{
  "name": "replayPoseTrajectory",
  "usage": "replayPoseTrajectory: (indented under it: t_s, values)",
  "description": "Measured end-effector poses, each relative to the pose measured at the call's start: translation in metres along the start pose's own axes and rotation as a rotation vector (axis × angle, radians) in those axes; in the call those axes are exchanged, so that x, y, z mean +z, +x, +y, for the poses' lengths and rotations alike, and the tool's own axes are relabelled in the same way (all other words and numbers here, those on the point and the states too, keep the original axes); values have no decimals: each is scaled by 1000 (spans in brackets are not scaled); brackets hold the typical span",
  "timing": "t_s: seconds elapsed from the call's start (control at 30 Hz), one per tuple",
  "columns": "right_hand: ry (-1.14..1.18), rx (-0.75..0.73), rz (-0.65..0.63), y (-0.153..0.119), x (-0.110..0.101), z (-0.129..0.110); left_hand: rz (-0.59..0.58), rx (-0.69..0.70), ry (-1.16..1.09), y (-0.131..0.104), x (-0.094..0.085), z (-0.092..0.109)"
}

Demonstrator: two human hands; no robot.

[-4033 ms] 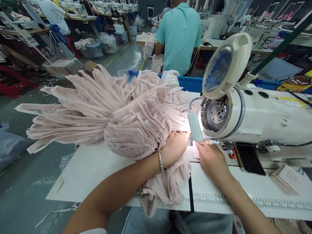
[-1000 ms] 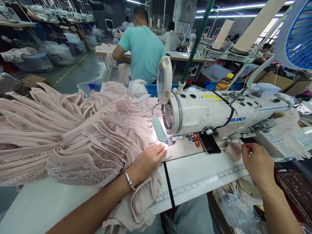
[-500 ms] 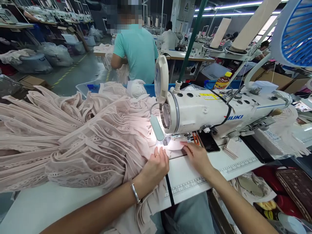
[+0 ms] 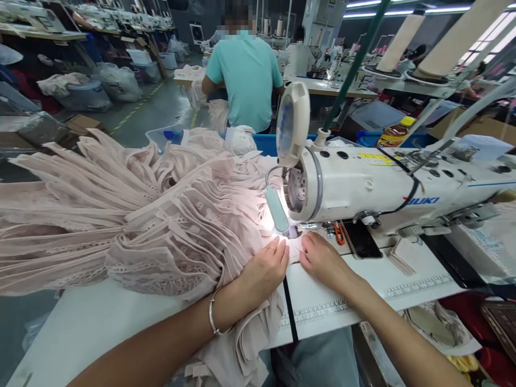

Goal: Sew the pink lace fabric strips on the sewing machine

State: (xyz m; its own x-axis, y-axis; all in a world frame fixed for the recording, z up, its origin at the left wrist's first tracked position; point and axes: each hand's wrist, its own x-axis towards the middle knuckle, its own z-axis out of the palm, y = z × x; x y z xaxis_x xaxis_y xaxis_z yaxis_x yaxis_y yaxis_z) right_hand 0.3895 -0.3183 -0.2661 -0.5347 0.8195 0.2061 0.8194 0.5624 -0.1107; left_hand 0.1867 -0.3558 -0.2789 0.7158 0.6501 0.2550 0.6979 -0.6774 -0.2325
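Observation:
My left hand (image 4: pixel 266 269), with a ring and a silver bangle, presses its fingertips together on a pale pink fabric piece (image 4: pixel 294 250) just in front of the needle area. My right hand (image 4: pixel 324 260) pinches the right side of the same piece, its thumb tucked under. Behind both hands stands a white sewing machine (image 4: pixel 355 180), its presser foot partly hidden by the small lamp (image 4: pixel 277 208) that lights the fabric. A large heap of pale pink lace-edged garments (image 4: pixel 169 215) spreads to the left and hangs over the table's front edge under my left forearm.
Orange-handled snips (image 4: pixel 339 233) and a dark phone (image 4: pixel 363 239) lie right of the needle area, near a stack of fabric pieces (image 4: pixel 403 255). A ruler strip (image 4: pixel 322 310) runs along the table's front. A person in a turquoise shirt (image 4: pixel 248 75) sits ahead.
My right hand has come closer to my left, with the fabric bunched shorter between them. The view has shifted, so the machine appears further right.

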Motion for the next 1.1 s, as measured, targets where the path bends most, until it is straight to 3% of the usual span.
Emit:
replayPoseTrajectory:
  t_s: [0.13,0.3,0.4,0.47,0.73,0.83,0.93,1.1]
  values:
    - [80,83,52,7,9,-7,-14,-23,-72,2,-1,-5]
    - [358,188,82,15,10,-9,60,-212,-274,2,-3,-12]
    - [411,235,67,15,7,-10,144,-67,-259,0,-6,-6]
    - [421,243,59,14,5,-11,126,4,-140,-2,-9,-1]
    - [408,245,72,15,8,-11,75,-35,15,0,-2,9]
    - [413,196,126,10,7,-10,103,-35,-39,1,1,8]
    - [386,41,204,4,5,-8,145,-38,-106,2,-4,6]
    - [86,-159,199,-3,6,-11,87,-230,-167,3,-9,6]
